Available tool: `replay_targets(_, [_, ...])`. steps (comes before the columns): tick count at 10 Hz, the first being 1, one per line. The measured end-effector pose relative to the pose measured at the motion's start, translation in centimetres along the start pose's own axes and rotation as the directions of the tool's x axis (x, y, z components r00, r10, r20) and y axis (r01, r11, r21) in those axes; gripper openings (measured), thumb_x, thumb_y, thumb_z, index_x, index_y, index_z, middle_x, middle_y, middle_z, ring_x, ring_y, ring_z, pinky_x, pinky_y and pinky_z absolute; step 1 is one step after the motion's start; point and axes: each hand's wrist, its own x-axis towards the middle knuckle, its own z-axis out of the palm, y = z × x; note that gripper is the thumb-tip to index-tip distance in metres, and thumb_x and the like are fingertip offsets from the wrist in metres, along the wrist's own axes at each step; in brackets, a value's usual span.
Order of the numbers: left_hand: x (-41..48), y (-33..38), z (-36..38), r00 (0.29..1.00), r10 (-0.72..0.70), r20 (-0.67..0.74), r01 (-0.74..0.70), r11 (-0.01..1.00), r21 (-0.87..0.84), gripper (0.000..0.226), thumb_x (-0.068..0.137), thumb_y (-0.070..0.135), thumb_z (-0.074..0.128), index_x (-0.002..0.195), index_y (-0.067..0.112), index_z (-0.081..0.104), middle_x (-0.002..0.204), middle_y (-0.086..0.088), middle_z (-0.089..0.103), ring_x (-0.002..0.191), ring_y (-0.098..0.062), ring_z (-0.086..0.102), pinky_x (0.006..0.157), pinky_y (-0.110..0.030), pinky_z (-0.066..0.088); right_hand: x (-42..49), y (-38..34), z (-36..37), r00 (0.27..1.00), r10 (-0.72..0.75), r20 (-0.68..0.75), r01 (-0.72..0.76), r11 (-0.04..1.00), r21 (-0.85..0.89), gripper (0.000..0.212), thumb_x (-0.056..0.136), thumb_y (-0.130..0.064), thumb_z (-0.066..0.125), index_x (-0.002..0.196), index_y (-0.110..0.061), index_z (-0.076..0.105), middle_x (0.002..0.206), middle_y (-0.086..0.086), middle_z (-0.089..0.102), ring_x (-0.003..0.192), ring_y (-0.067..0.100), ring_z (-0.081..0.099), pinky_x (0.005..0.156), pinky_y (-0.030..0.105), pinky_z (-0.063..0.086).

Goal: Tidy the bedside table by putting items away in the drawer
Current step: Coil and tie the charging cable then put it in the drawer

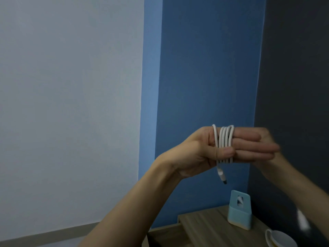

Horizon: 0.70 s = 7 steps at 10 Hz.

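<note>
- The left hand (204, 150) is holding a white charging cable (224, 143) wound in several loops around its outstretched fingers, with the thumb pressing the loops against them; the hand is clamped on the coil.
- One end of the cable, with its plug (222, 177), is hanging loose just below the left hand, so the winding looks nearly finished but not secured.
- The right hand (267, 145) is blurring behind the left fingertips; I cannot tell whether it is closed on a strand of the cable or simply open beside it.
- Both hands are hovering well above the bedside table (204, 227), whose wooden top is showing only at the lower right of the view.
- A light blue holder (239, 211) is standing upright toward the back edge of the table, close to the wall, with something white visible through its window.
- A white cup (279, 237) is sitting near the table's right edge, partly cut off by the frame.
- The drawer is not appearing in view, so whether it is open or already holding anything cannot be told.
- Judging from this, the task is sitting at an early-to-middle stage: the cable is being bundled but not yet stowed, and at least the holder and cup are waiting on top, if they are meant to go in.
</note>
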Motion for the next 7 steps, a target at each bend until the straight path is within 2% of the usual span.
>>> replay_targets(1, [0.2, 0.2, 0.2, 0.999, 0.041, -0.026, -0.04, 0.999, 0.031, 0.043, 0.088, -0.016, 0.028, 0.13, -0.017, 0.036, 0.134, -0.032, 0.044, 0.123, -0.044, 0.049, 0.108, -0.035, 0.037, 0.0, 0.6, 3.2, 0.839, 0.339, -0.425, -0.525, 0.71, -0.47, 0.032, 0.089, 0.0, 0.034, 0.114, 0.002, 0.054, 0.121, 0.019, 0.061, 0.109, 0.012, 0.062, 0.091, 0.018, 0.048])
replay_targets(2, [0.1, 0.3, 0.3, 0.987, 0.056, -0.152, -0.048, 0.997, 0.058, 0.047, 0.09, -0.018, 0.026, 0.137, -0.016, 0.027, 0.142, -0.035, 0.032, 0.129, -0.04, 0.036, 0.106, -0.029, 0.04, -4.6, -0.6, 0.6, 0.901, 0.282, 0.331, -0.148, 0.915, -0.375, 0.032, 0.089, -0.006, 0.053, 0.061, -0.011, 0.07, 0.049, 0.002, 0.065, 0.037, 0.001, 0.049, 0.037, 0.018, 0.038])
replay_targets(3, [-0.1, 0.1, -0.3, 0.969, 0.053, -0.241, -0.019, 0.99, 0.139, 0.047, 0.089, -0.019, 0.028, 0.135, -0.013, 0.032, 0.142, -0.033, 0.037, 0.128, -0.035, 0.041, 0.104, -0.025, 0.042, -4.1, -1.6, -0.5, 0.952, 0.153, 0.267, -0.059, 0.943, -0.328, 0.024, 0.085, -0.016, 0.058, 0.068, -0.011, 0.072, 0.045, 0.007, 0.057, 0.035, 0.004, 0.04, 0.039, 0.014, 0.031])
replay_targets(4, [-0.3, -0.4, -1.5, 0.939, 0.039, -0.342, 0.067, 0.954, 0.293, 0.045, 0.089, -0.02, 0.031, 0.132, -0.012, 0.039, 0.139, -0.03, 0.045, 0.126, -0.029, 0.048, 0.104, -0.023, 0.041, -4.2, -0.6, -0.9, 0.941, -0.019, 0.338, 0.249, 0.716, -0.653, 0.021, 0.085, -0.03, 0.055, 0.08, -0.018, 0.072, 0.059, 0.0, 0.063, 0.048, 0.008, 0.053, 0.049, 0.018, 0.039])
replay_targets(5, [-0.5, -0.9, -1.6, 0.939, -0.004, -0.344, 0.155, 0.897, 0.413, 0.041, 0.09, -0.019, 0.033, 0.129, -0.012, 0.043, 0.133, -0.03, 0.051, 0.118, -0.024, 0.057, 0.1, -0.019, 0.043, -4.3, -0.9, -0.8, 0.914, -0.067, 0.401, 0.378, 0.503, -0.777, 0.028, 0.087, -0.038, 0.05, 0.074, -0.021, 0.068, 0.052, -0.002, 0.059, 0.06, 0.01, 0.057, 0.052, 0.023, 0.041])
replay_targets(6, [-1.1, -1.7, -1.4, 0.964, -0.104, -0.245, 0.218, 0.839, 0.499, 0.021, 0.092, -0.008, 0.041, 0.108, -0.011, 0.054, 0.096, -0.02, 0.064, 0.085, -0.007, 0.063, 0.086, -0.017, 0.047, -3.7, -3.1, -2.7, 0.879, -0.236, 0.415, 0.477, 0.479, -0.737, 0.028, 0.079, -0.049, 0.048, 0.067, -0.033, 0.067, 0.047, -0.017, 0.056, 0.049, 0.001, 0.054, 0.049, 0.021, 0.04])
replay_targets(7, [-1.7, -2.1, -1.4, 0.984, -0.117, -0.137, 0.165, 0.891, 0.423, 0.028, 0.095, 0.002, 0.035, 0.109, -0.016, 0.051, 0.096, -0.023, 0.062, 0.085, -0.015, 0.06, 0.092, -0.026, 0.045, -2.9, -3.6, -3.1, 0.861, -0.347, 0.372, 0.509, 0.592, -0.625, 0.021, 0.075, -0.045, 0.055, 0.067, -0.033, 0.07, 0.05, -0.015, 0.062, 0.048, 0.004, 0.058, 0.046, 0.023, 0.042])
